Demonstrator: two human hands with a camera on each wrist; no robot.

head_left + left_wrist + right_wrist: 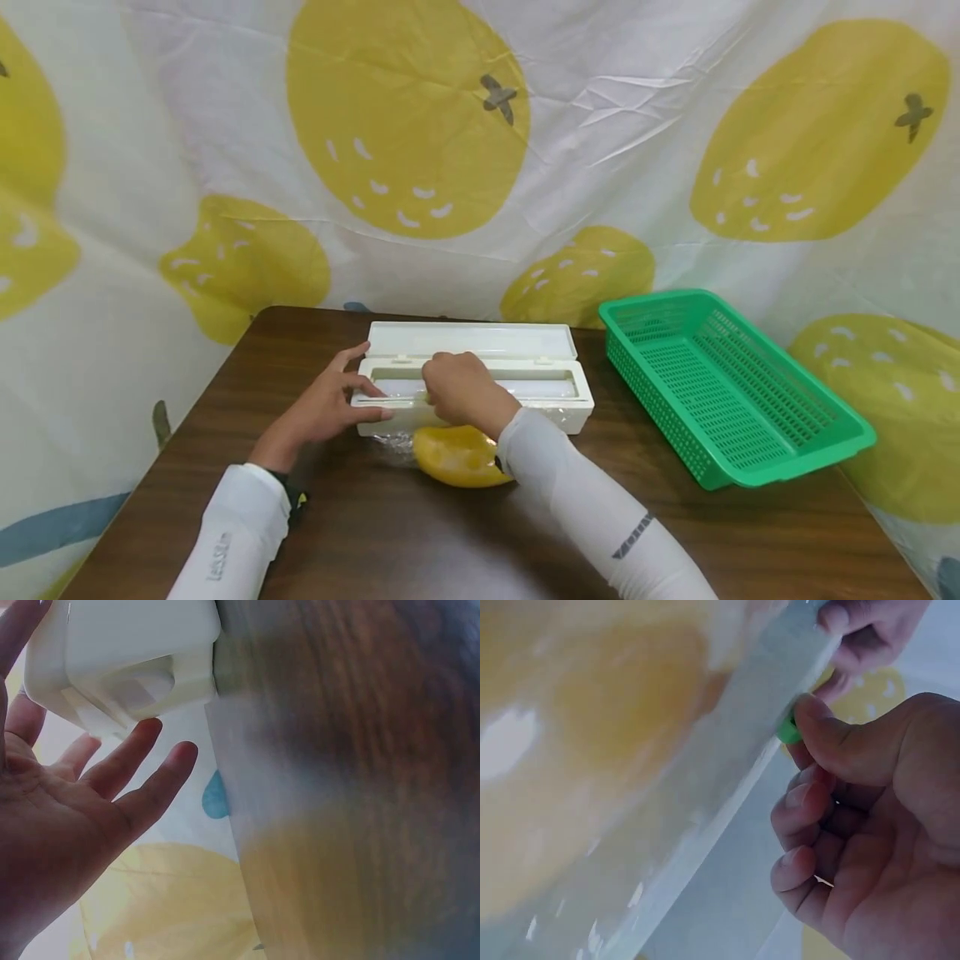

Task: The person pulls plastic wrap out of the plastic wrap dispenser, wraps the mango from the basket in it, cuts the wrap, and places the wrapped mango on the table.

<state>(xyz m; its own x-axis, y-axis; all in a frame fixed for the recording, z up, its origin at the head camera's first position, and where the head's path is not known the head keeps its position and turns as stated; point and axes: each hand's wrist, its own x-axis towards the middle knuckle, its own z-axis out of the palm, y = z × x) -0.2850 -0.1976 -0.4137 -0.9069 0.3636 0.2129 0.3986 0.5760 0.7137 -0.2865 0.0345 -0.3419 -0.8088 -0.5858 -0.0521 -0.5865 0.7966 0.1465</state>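
A white cling film dispenser stands on the table with its lid tipped back and a film roll inside. My left hand grips its left end, thumb on the front wall and index finger over the rim; other fingers spread by the end face. With thumb and index finger, my right hand pinches a small green slide cutter on the dispenser's front edge. Clear film hangs from the front over a yellow, rounded thing, whose kind I cannot tell; my right forearm partly covers it.
A green perforated plastic basket stands at the right of the brown wooden table. Behind the table hangs a white cloth printed with lemons.
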